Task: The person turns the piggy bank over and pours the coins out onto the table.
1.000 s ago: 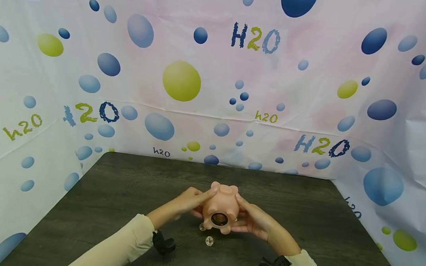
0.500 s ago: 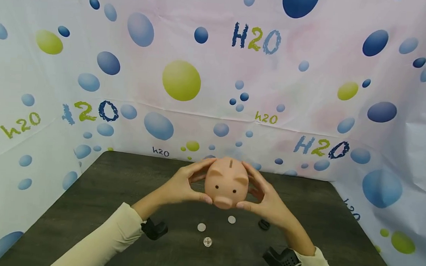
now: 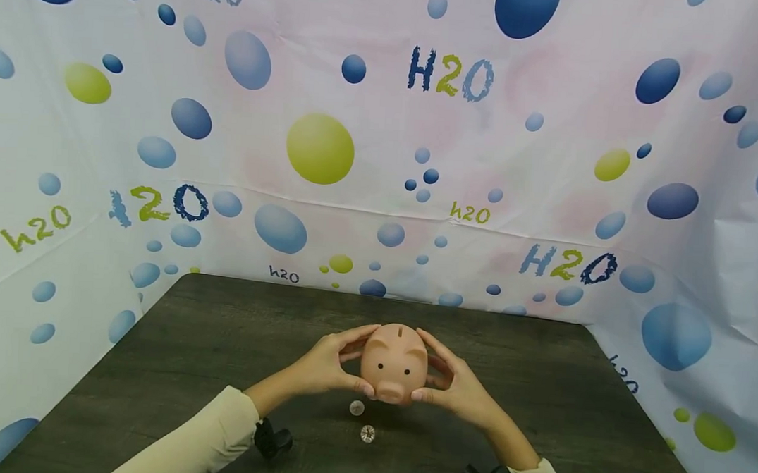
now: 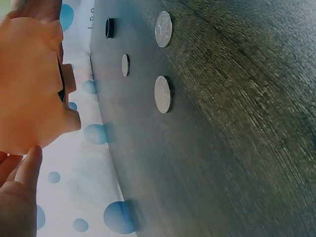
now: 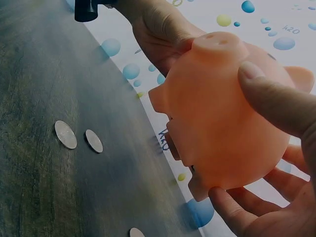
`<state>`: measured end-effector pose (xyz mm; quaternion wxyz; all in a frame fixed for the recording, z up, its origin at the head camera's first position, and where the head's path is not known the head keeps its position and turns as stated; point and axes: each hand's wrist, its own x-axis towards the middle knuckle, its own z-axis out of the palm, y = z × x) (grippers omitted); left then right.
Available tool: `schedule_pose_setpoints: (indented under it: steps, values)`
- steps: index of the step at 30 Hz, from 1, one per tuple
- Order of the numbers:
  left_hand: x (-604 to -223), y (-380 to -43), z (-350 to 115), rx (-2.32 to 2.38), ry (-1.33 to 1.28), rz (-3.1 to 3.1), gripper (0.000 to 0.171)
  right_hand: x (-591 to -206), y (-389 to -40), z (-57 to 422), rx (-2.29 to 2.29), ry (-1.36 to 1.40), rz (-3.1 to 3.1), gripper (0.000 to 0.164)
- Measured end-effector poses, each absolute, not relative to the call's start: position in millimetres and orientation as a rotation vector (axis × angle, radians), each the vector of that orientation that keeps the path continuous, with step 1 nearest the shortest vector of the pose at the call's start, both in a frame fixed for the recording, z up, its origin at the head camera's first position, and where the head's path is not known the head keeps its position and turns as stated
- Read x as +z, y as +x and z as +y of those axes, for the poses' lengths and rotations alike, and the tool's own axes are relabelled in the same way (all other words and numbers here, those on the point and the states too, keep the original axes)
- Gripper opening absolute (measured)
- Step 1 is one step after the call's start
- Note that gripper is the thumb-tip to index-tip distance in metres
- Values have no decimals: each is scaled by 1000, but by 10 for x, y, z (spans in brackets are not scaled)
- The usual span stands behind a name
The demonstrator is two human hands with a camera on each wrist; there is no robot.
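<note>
Clasped from both sides between the left hand [image 3: 330, 365] and the right hand [image 3: 464, 390], the smooth, round, peach-coloured piggy bank [image 3: 394, 357] is raised over the dark wood-grain table [image 3: 254, 330], just beyond two round silver coins [image 3: 367, 434]; equal pressure from each side would likely keep it level. Farther off, a third silver coin [image 4: 125, 65] and a small, round black cap [image 4: 109, 28] are hidden in the head view, and whether the piggy bank is open underneath cannot be made out.

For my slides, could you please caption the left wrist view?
Left hand and right hand hold peach piggy bank above table bearing three coins and black plug.
</note>
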<state>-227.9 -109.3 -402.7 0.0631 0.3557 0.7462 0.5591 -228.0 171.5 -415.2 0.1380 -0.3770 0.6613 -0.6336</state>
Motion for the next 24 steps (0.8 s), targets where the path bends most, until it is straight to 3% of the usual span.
schedule_pose_setpoints:
  steps: [7,12,19,24]
  values:
    - [-4001,-2292,-1099,1654,1009,2259,80,-4111,-2275,1726,-1814,-963,1966,73]
    - [-3982,-2303,-1069,1688,807,2235,67,-4069,-2256,1695,-1830,-758,1950,62]
    - [-3944,-2294,-1008,1661,481,2141,58,-4045,-2230,1625,-1822,-455,1772,63]
    - [-3938,-2275,-985,1585,363,2146,67,-4120,-2229,1612,-1819,-308,1659,69]
